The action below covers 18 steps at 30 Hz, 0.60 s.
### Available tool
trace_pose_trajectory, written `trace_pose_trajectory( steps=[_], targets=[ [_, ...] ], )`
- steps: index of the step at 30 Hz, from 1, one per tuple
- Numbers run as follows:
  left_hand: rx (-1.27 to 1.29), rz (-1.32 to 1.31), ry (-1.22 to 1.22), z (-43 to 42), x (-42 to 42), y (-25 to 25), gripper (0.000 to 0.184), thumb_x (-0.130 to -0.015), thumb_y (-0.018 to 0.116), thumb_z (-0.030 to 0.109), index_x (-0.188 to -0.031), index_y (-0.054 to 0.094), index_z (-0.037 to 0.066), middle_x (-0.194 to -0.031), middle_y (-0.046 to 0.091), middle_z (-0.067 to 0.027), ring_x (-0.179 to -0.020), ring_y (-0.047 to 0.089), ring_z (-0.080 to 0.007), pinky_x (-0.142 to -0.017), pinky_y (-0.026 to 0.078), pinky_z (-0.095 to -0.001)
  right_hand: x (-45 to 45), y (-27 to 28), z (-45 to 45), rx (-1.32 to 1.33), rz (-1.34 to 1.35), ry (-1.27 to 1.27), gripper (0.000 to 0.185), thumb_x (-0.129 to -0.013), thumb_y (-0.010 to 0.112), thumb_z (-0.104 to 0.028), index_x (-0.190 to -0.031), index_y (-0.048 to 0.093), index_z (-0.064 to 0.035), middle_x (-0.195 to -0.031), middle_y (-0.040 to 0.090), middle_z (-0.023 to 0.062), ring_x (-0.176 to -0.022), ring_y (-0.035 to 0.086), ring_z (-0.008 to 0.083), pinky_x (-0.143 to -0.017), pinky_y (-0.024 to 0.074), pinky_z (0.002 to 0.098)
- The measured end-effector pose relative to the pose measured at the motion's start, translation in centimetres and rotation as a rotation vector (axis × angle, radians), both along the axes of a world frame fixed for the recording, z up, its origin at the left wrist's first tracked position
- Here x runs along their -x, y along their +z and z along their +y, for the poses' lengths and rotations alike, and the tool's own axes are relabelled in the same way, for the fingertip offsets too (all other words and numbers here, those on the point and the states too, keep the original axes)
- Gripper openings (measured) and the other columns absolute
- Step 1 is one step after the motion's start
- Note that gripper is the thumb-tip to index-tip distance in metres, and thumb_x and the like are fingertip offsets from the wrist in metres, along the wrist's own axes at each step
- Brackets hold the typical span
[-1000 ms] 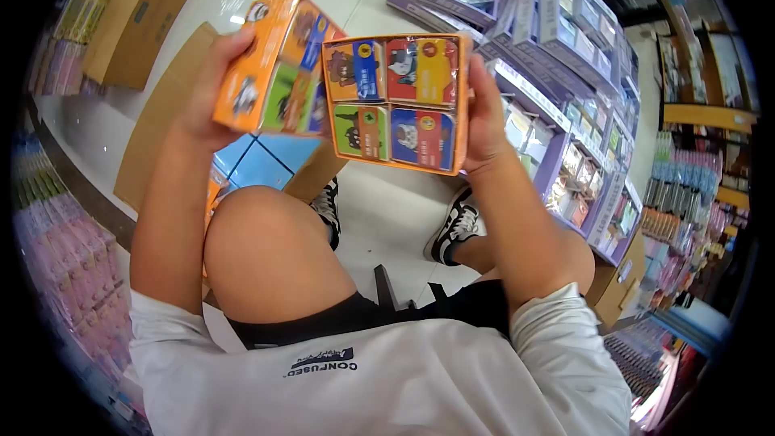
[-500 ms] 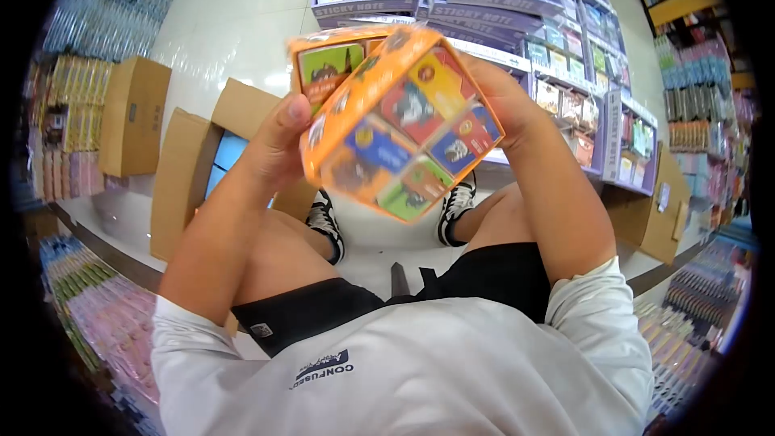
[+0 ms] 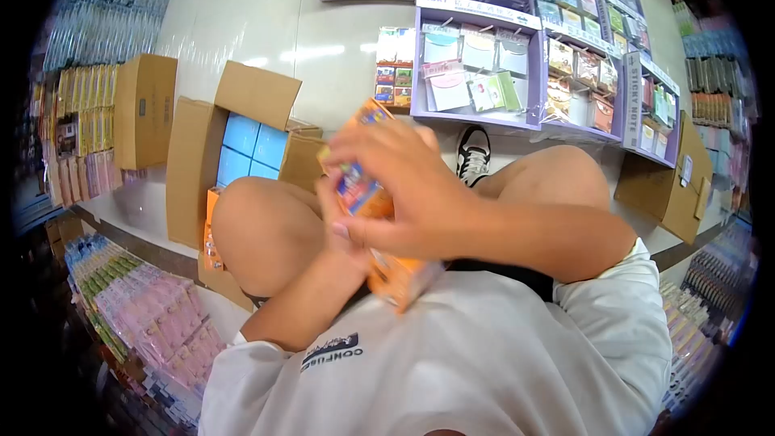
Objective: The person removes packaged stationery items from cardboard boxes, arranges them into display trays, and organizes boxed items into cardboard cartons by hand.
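Blurred orange packaging (image 3: 395, 276), printed with small pictures, is just right of the opened carton (image 3: 187, 178), its lower end against the shirt (image 3: 484, 347). The right hand (image 3: 404, 178) curls over its middle; the left hand (image 3: 339, 226) clasps it from below, fingertips partly hidden. Blue boxes (image 3: 242, 136) fill the carton's upper part; a purple sticky-note display tray (image 3: 476, 115) stands farther right.

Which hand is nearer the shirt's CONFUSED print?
Left. The left hand is forward of the print; the right hand is farther forward and to the right.
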<state>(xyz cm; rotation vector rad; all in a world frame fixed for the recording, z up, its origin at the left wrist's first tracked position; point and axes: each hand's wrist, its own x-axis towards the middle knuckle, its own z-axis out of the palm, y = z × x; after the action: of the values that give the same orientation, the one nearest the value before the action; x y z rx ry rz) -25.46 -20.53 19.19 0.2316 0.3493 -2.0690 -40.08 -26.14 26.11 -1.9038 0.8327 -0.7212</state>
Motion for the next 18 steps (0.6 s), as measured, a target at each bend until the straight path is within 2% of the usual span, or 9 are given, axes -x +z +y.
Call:
trace_pose_trajectory(
  steps=[3, 4, 7, 8, 10, 12, 13, 15, 18],
  targets=[
    [0.007, 0.075, 0.052, 3.3, 1.7, -1.3, 0.073, -0.097, 0.05, 0.06, -0.15, 0.046, 0.009, -0.135, 0.061, -0.0219, -0.114, 0.069, -0.0303, -0.097, 0.06, -0.0444, -0.3, -1.1, 2.8, 0.255, 0.235, 0.082, 0.056, -0.078, 0.081, -0.037, -0.125, 0.065, -0.0119, -0.129, 0.063, 0.0064, -0.116, 0.058, 0.0291, -0.101, 0.0386, 0.0481],
    [0.004, 0.096, 0.054, 3.6, 1.9, -1.7, 0.073, -0.097, 0.05, 0.059, -0.15, 0.045, 0.008, -0.135, 0.06, -0.023, -0.113, 0.07, -0.0306, -0.096, 0.061, -0.0441, -0.3, -1.0, 3.3, 0.263, 0.323, 0.146, 0.053, -0.08, 0.08, -0.038, -0.123, 0.066, -0.01, -0.13, 0.064, 0.0079, -0.112, 0.06, 0.0308, -0.094, 0.0425, 0.0475],
    [0.014, 0.096, -0.05, 4.3, 1.9, -1.9, 0.075, -0.096, 0.052, 0.057, -0.15, 0.043, 0.006, -0.133, 0.06, -0.0263, -0.111, 0.071, -0.0314, -0.093, 0.063, -0.0434, 0.8, 0.8, 0.9, 0.029, 0.364, 0.174, 0.057, -0.083, 0.077, -0.042, -0.127, 0.065, -0.0077, -0.129, 0.066, 0.01, -0.113, 0.062, 0.0321, -0.092, 0.0469, 0.0482],
    [0.007, 0.085, -0.118, 4.6, 1.5, -1.7, 0.075, -0.096, 0.052, 0.057, -0.15, 0.043, 0.005, -0.132, 0.06, -0.0274, -0.11, 0.072, -0.0317, -0.092, 0.063, -0.0431, 1.3, 2.9, -2.2, -0.128, 0.57, 0.258, 0.068, -0.084, 0.076, -0.049, -0.134, 0.063, -0.0055, -0.13, 0.067, 0.0149, -0.115, 0.065, 0.0353, -0.098, 0.0501, 0.0464],
    [-0.054, 0.054, -0.395, 4.5, 0.6, -1.6, 0.081, -0.094, 0.055, 0.057, -0.151, 0.041, 0.001, -0.13, 0.06, -0.0319, -0.103, 0.075, -0.0343, -0.086, 0.068, -0.0419, 3.8, 0.3, -4.8, -0.088, 0.517, 0.008, 0.077, -0.086, 0.072, -0.057, -0.142, 0.059, -0.0046, -0.134, 0.066, 0.0201, -0.121, 0.065, 0.0349, -0.102, 0.051, 0.0455],
    [-0.112, -0.014, -0.389, 4.3, 0.9, -0.3, 0.087, -0.091, 0.058, 0.059, -0.151, 0.039, -0.001, -0.126, 0.061, -0.0359, -0.093, 0.077, -0.0356, -0.077, 0.069, -0.0389, 4.8, -0.8, -8.4, -0.483, 0.795, 0.042, 0.078, -0.091, 0.067, -0.06, -0.145, 0.056, -0.0054, -0.139, 0.063, 0.0222, -0.123, 0.065, 0.0322, -0.101, 0.0517, 0.0445],
    [-0.139, -0.053, -0.386, 4.3, 0.8, 0.2, 0.09, -0.09, 0.059, 0.06, -0.151, 0.038, -0.003, -0.124, 0.061, -0.0379, -0.087, 0.078, -0.0363, -0.072, 0.069, -0.0374, 5.3, -1.6, -9.8, -0.697, 0.77, 0.142, 0.077, -0.092, 0.065, -0.06, -0.146, 0.055, -0.006, -0.139, 0.063, 0.0215, -0.123, 0.065, 0.031, -0.101, 0.0518, 0.0437],
    [-0.139, -0.063, -0.371, 5.0, 0.3, 0.5, 0.09, -0.092, 0.057, 0.06, -0.152, 0.038, -0.003, -0.126, 0.061, -0.038, -0.09, 0.078, -0.0351, -0.076, 0.069, -0.0385, 6.0, -3.4, -11.0, -1.112, 0.695, 0.348, 0.076, -0.096, 0.061, -0.06, -0.149, 0.052, -0.0072, -0.141, 0.063, 0.0201, -0.123, 0.065, 0.0284, -0.101, 0.0522, 0.0422],
    [-0.119, -0.116, -0.346, 6.1, -0.4, 1.3, 0.089, -0.092, 0.056, 0.06, -0.153, 0.037, -0.003, -0.126, 0.061, -0.0381, -0.09, 0.078, -0.0349, -0.076, 0.069, -0.0383, 6.5, -5.6, -9.1, -1.252, 0.249, 0.358, 0.071, -0.096, 0.064, -0.048, -0.156, 0.047, -0.0144, -0.149, 0.059, 0.0123, -0.13, 0.06, 0.029, -0.098, 0.0536, 0.0416]
  ],
)
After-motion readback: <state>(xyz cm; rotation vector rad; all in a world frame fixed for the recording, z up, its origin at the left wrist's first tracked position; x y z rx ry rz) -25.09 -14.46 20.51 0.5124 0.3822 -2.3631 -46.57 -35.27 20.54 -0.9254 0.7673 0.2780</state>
